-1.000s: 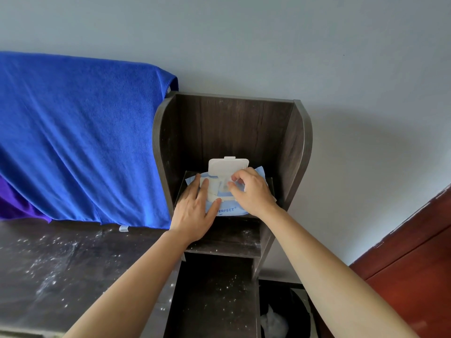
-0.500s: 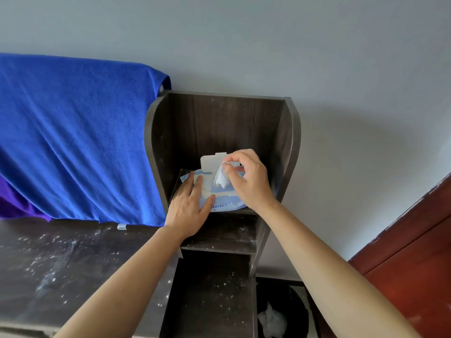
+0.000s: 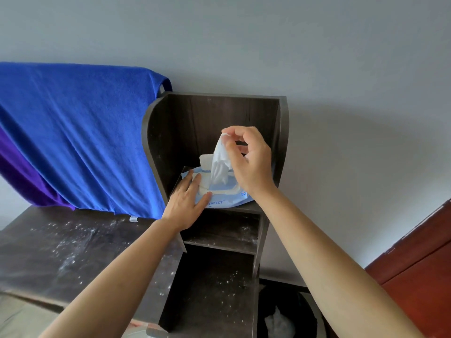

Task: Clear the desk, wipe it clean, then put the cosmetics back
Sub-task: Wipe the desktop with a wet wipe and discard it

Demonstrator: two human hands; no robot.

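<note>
A blue-and-white wet-wipe pack [image 3: 225,201] lies on the top shelf of a dark wooden shelf unit [image 3: 158,142], its white flip lid [image 3: 206,162] standing open. My left hand [image 3: 186,203] presses flat on the pack's left side. My right hand [image 3: 249,162] is above the pack, pinching the tip of a white wipe [image 3: 220,164] that stretches up out of the opening, its lower end still inside the pack. The dark desk top [image 3: 61,252] at the left is speckled with white powder.
A blue towel [image 3: 80,137] over a purple cloth [image 3: 22,181] hangs behind the desk. Lower shelves [image 3: 219,242] are also dusted with powder. A dark bin [image 3: 288,315] with white waste sits at the bottom right, beside a red-brown wooden panel [image 3: 419,269].
My right hand has lifted from the pack's opening, drawing a white wipe upward. My left hand has stayed pressed on the pack.
</note>
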